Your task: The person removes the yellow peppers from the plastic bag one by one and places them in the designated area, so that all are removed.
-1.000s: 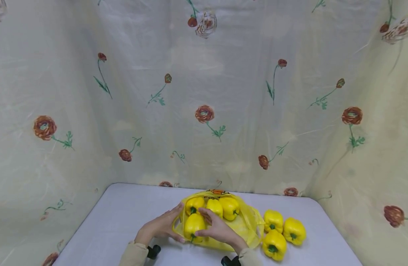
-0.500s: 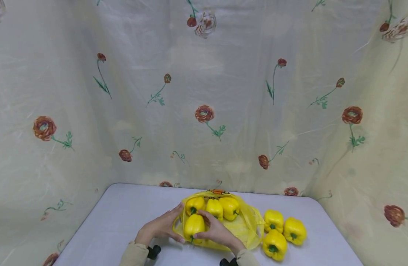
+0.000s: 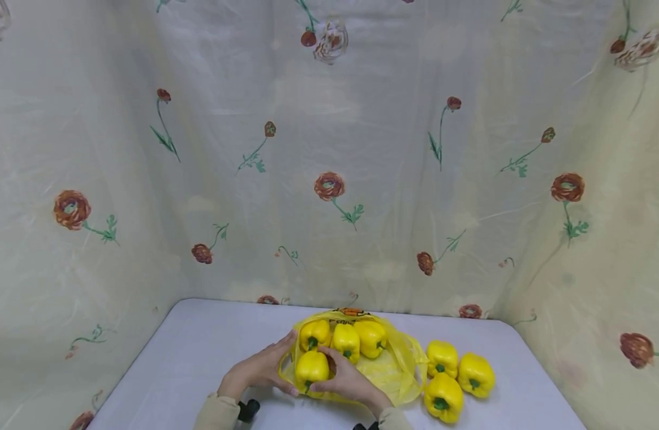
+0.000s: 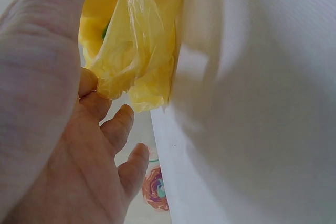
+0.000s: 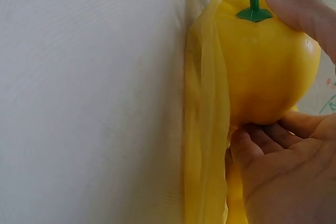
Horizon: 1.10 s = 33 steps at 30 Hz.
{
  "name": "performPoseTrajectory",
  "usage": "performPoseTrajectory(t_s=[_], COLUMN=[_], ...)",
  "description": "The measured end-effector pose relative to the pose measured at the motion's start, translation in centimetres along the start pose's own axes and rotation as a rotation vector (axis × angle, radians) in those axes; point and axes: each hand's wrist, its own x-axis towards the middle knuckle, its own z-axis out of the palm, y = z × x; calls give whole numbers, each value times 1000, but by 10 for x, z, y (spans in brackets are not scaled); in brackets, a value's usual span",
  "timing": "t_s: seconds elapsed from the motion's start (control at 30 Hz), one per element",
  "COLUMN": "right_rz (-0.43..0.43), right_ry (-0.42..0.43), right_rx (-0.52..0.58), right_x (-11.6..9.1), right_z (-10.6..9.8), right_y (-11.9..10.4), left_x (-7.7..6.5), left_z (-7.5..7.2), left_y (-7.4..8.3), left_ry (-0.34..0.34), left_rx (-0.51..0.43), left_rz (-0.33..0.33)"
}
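Observation:
In the head view my right hand (image 3: 348, 377) grips a yellow bell pepper (image 3: 311, 365) at the front left of a yellow plastic bag (image 3: 385, 373). The right wrist view shows the thumb near the green stem of that bell pepper (image 5: 268, 66) and the fingers around its other side, with the bag's edge (image 5: 207, 103) alongside. My left hand (image 3: 259, 367) is spread at the bag's left edge, thumb and fingers wide apart. In the left wrist view its fingertips touch the thin bag film (image 4: 139, 72). Three more bell peppers (image 3: 345, 340) lie behind the held one, within the bag.
Right of the bag, three yellow bell peppers (image 3: 443, 397) sit in a cluster on the white table (image 3: 200, 340). A flowered curtain (image 3: 388, 209) surrounds the table at the back and sides.
My right hand has shifted slightly left and toward me with the bell pepper in its grip. My left hand stays at the bag's edge.

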Motion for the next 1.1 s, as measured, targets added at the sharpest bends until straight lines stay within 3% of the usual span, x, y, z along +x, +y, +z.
performPoseTrajectory(t_s=[0.3,1.1], right_rz=[44,25], right_ry=[14,31], right_rx=[13,30], right_x=[-2,-13], right_z=[0,-2], right_y=[0,-4], left_x=[0,-1], left_z=[0,0], left_y=[1,0], left_ry=[7,3], left_rx=[13,19], left_rz=[4,18])
